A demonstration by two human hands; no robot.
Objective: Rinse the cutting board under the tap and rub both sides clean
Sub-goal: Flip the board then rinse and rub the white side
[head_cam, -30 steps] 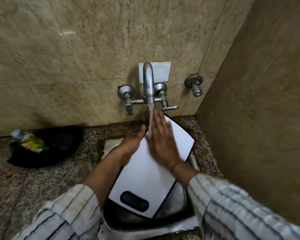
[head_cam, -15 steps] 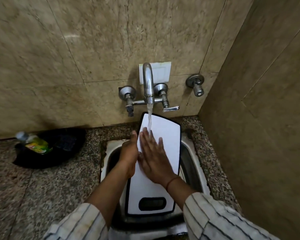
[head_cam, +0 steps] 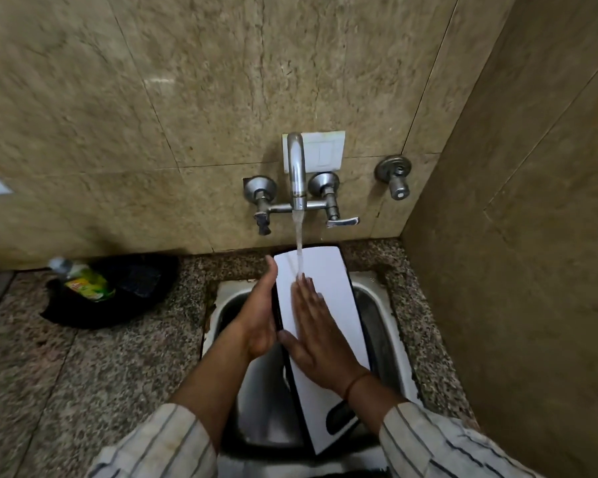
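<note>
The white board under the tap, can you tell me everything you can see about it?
The cutting board is a long white rectangle with rounded corners and a dark rim, and looks like plastic. A dark handle slot sits at its near end. It leans tilted over the steel sink, far end under the running water. The left hand grips its left edge; the right hand lies flat on its face.

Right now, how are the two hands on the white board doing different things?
The left hand grips the cutting board's left edge, thumb up along it; the right hand lies flat on the white face, fingers spread. The water stream lands just beyond the right hand's fingertips, not the left hand's. Both hands touch the board over the sink.
</note>
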